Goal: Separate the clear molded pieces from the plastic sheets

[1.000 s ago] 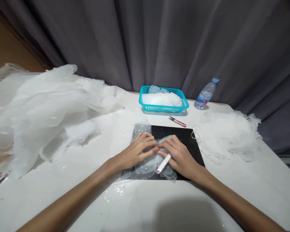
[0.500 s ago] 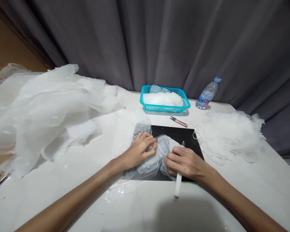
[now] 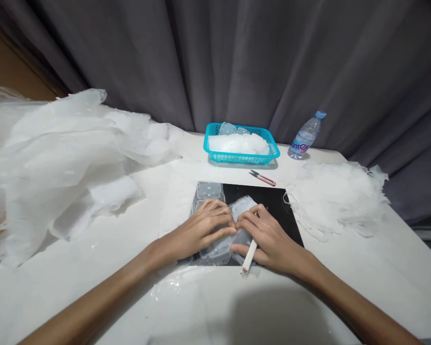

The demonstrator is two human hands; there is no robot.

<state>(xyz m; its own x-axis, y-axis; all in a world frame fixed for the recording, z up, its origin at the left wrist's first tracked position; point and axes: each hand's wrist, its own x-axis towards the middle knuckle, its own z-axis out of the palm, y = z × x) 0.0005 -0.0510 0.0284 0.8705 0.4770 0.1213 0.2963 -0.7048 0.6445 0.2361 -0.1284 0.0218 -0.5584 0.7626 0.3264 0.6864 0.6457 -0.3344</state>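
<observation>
A clear plastic sheet with moulded square pockets (image 3: 210, 191) lies across the left part of a black cutting mat (image 3: 273, 203). My left hand (image 3: 203, 227) lies flat on the sheet with its fingers stretched out, pressing it down. My right hand (image 3: 267, 235) rests on the sheet beside it, fingertips touching the left hand's. It is closed round a thin white knife (image 3: 249, 256), whose end points toward me over the mat's near edge.
A turquoise basket (image 3: 242, 155) of white plastic pieces stands behind the mat. Pink snips (image 3: 262, 178) lie in front of it. A water bottle (image 3: 305, 136) stands at the back right. Heaps of white plastic sheeting lie left (image 3: 64, 158) and right (image 3: 335, 196).
My right hand turned the knife from upright back to a slant under the palm and moved onto the sheet again, meeting the left hand. The left hand flattened out.
</observation>
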